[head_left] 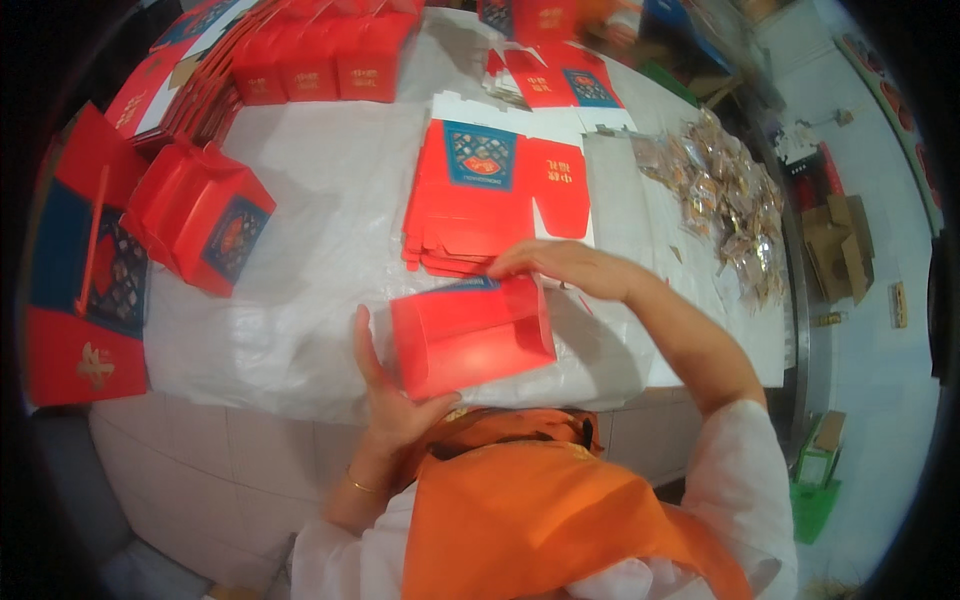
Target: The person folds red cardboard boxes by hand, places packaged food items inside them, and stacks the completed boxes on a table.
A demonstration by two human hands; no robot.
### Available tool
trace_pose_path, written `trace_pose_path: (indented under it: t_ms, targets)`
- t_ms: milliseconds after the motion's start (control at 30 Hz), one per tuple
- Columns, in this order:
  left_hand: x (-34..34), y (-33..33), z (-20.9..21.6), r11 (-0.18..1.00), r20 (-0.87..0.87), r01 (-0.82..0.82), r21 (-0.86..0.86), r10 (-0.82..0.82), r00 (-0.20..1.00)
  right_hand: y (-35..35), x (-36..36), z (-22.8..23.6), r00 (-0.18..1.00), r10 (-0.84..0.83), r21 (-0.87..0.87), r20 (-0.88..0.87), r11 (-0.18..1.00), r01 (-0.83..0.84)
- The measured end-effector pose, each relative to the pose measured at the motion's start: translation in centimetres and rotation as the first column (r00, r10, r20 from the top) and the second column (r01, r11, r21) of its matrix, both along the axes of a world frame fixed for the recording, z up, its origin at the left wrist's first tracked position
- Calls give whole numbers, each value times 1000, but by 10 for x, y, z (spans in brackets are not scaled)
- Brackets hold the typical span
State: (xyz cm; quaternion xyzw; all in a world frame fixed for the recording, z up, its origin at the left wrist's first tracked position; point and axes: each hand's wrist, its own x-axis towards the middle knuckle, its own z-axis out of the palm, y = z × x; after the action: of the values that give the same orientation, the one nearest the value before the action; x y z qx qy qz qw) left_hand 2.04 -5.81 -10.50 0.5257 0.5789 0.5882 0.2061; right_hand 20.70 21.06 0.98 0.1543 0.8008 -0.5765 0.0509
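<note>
A red paper gift box [475, 345], its open side facing up, sits at the table's near edge in front of me. My left hand [395, 395] is at its near left corner, thumb along the near edge and fingers stretched up beside the left wall. Over the far right edge curves my right hand [565, 268], its fingertips at the box's far side and partly hidden. Just beyond lies a stack of flat red box blanks [480, 205] with a blue printed panel. A folded red box [200, 215] stands further left.
Several finished red boxes [320, 70] stand in rows at the far left, by stacked cartons [185, 100]. A large red and blue carton [85, 345] fills the left edge. Small clear packets [725, 190] are heaped on the right. Across the table, another person's hand [622, 28] shows.
</note>
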Motion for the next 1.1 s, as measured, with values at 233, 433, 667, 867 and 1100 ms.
trace_pose_path:
  t_ms: [233, 433, 667, 867, 1100]
  targets:
    - [-19, 17, -16, 975, 302, -223, -8, 215, 929, -56, 36, -68, 937, -332, -387, -109, 883, 268]
    - [22, 12, 26, 984, 650, -130, -120, 176, 739, -144, -5, -118, 783, -455, -420, -424, 865, 275]
    - [13, -13, -19, 987, 801, -63, -149, 158, 578, -153, -20, -112, 704, -386, -237, -595, 922, 305]
    - [13, -17, -35, 998, 857, -61, -34, 61, 512, -150, -16, -114, 670, -347, -213, -656, 937, 277]
    - [7, -18, -35, 999, 884, -46, -29, 47, 466, -154, -15, -120, 684, -332, -194, -649, 942, 274]
